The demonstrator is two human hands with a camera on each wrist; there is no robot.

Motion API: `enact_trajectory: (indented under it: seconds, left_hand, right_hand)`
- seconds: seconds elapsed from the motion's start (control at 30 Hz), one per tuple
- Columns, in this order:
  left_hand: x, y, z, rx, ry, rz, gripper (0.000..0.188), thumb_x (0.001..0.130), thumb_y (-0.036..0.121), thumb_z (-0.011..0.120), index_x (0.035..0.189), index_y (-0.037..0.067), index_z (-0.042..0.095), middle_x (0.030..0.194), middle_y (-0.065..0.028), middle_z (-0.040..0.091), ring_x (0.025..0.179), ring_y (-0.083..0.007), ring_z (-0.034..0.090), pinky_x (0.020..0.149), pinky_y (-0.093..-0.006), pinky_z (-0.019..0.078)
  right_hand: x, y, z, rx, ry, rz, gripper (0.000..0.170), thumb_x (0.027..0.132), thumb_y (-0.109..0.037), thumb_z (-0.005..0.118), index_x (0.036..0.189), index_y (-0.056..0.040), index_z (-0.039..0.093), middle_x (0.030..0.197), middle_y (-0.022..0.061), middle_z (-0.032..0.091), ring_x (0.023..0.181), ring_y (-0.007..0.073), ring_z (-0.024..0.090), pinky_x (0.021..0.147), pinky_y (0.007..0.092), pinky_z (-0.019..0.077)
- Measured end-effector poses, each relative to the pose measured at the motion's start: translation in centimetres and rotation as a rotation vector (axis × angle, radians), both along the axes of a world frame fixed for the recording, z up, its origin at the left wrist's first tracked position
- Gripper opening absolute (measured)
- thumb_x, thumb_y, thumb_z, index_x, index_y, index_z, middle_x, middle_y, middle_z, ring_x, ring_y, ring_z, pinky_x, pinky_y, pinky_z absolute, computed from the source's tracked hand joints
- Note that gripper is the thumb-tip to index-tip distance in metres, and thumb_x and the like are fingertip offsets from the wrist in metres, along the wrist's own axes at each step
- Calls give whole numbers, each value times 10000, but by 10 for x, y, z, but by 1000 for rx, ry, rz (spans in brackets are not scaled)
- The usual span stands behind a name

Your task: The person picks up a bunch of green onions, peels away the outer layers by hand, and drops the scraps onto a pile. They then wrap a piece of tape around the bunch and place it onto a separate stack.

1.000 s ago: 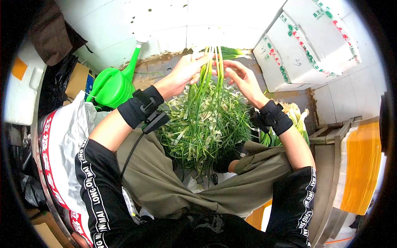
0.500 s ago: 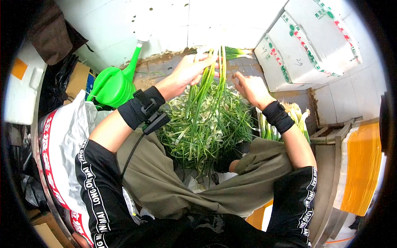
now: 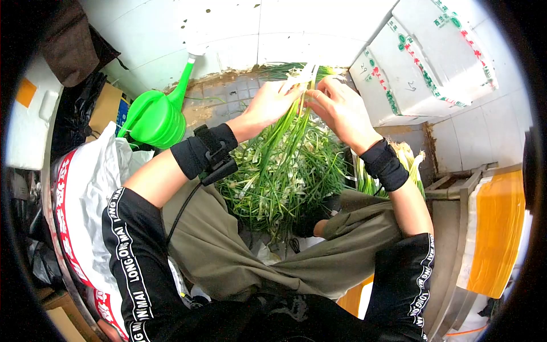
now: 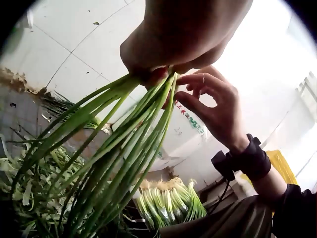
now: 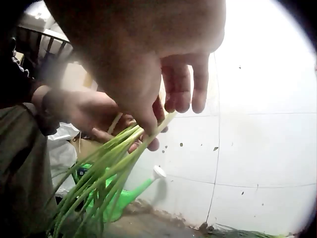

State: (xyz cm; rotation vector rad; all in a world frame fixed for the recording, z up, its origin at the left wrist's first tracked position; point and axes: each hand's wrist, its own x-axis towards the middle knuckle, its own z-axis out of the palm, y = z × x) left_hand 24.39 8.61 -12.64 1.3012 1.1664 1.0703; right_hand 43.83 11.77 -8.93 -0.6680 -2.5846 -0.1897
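Observation:
In the head view my left hand (image 3: 268,108) grips a bunch of spring onions (image 3: 288,134) near their pale ends, and the green leaves hang down toward me. Close beside it, my right hand (image 3: 345,111) has its thumb and forefinger on a stalk of the same bunch. The right wrist view shows that thumb and finger pinching a pale stem (image 5: 157,130), the other fingers held apart from it. Below both hands lies a large heap of loose green leaves and peelings (image 3: 273,188). The left hand's fingertips are largely hidden in the left wrist view.
Several spring onion bundles (image 4: 166,198) stand roots up by my right knee. More spring onions (image 3: 279,69) lie along the wall. A green watering can (image 3: 156,122) is at the left, and white foam boxes (image 3: 393,80) are stacked at the right. A white sack (image 3: 94,199) sits beside my left arm.
My right hand drew back from the bunch half a second ago, then returned to pinch a stalk. The left hand shifted slightly right, and the hanging leaves came closer together.

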Motion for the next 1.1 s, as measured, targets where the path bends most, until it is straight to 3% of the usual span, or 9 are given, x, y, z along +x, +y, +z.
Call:
enact_trajectory:
  seconds: [0.2, 0.33, 0.53, 0.6, 0.7, 0.77, 0.93, 1.0, 1.1]
  left_hand:
    - [2, 1, 2, 69, 257, -13, 390, 1026, 325, 524, 1310, 69, 600, 991, -28, 687, 917, -84, 594, 805, -278, 480]
    - [0, 7, -12, 86, 230, -14, 390, 1023, 318, 531, 1303, 55, 602, 1014, -31, 688, 942, -81, 577, 839, -279, 467]
    - [2, -3, 2, -50, -15, -68, 377, 1019, 330, 525, 1287, 74, 592, 1044, -18, 711, 668, -29, 561, 532, -203, 424]
    - [-1, -3, 9, -98, -30, -130, 396, 1023, 364, 503, 1294, 84, 572, 1067, -27, 723, 496, 2, 452, 407, -183, 313]
    - [-6, -5, 19, -201, -42, -190, 384, 1033, 324, 498, 1331, 96, 576, 1115, -27, 698, 671, -16, 561, 524, -196, 402]
    - [-3, -4, 15, -169, -32, -183, 420, 1027, 354, 499, 1351, 92, 551, 1138, -22, 700, 570, 0, 476, 461, -186, 345]
    - [4, -4, 10, -153, -101, -137, 467, 1003, 384, 544, 1371, 95, 539, 1161, 11, 693, 504, 23, 408, 406, -174, 281]
    - [5, -4, 14, -136, -47, -172, 446, 967, 358, 622, 1323, 92, 585, 1122, 15, 694, 616, 13, 486, 481, -180, 342]
    - [7, 3, 2, -79, -35, -207, 432, 926, 328, 690, 1278, 88, 622, 1091, 19, 689, 729, -14, 535, 569, -198, 380]
  right_hand:
    - [1, 3, 3, 118, -261, 67, 130, 862, -171, 616, 932, -67, 584, 932, 75, 548, 905, 213, 570, 771, 322, 456]
    - [-2, 2, -5, 76, -175, 6, 139, 842, -163, 630, 926, -63, 580, 935, 81, 554, 919, 221, 584, 789, 334, 471]
    - [1, 11, -11, -116, 199, -180, 121, 883, -134, 639, 944, -46, 582, 879, 108, 566, 722, 257, 622, 653, 370, 512]
    - [7, 20, -10, -180, 474, -213, 69, 907, -80, 630, 947, -39, 591, 829, 115, 592, 636, 239, 617, 591, 338, 505]
    - [15, 28, -15, -302, 573, -250, 66, 909, -62, 646, 952, -30, 609, 814, 107, 629, 627, 190, 611, 607, 294, 502]
    - [19, 30, -21, -545, 622, -209, 91, 913, -83, 656, 972, -28, 613, 825, 96, 641, 635, 170, 597, 614, 280, 498]
    - [7, 20, -18, -449, 483, -117, 92, 918, -82, 647, 982, -32, 603, 828, 110, 634, 673, 199, 611, 626, 304, 494]
    - [5, 23, -18, -261, 492, -104, 51, 936, -31, 614, 975, -30, 582, 809, 53, 605, 624, 107, 552, 582, 238, 461]
    - [3, 23, -10, -235, 523, -138, 46, 939, -21, 603, 971, -25, 570, 813, 58, 607, 620, 99, 535, 590, 239, 457]
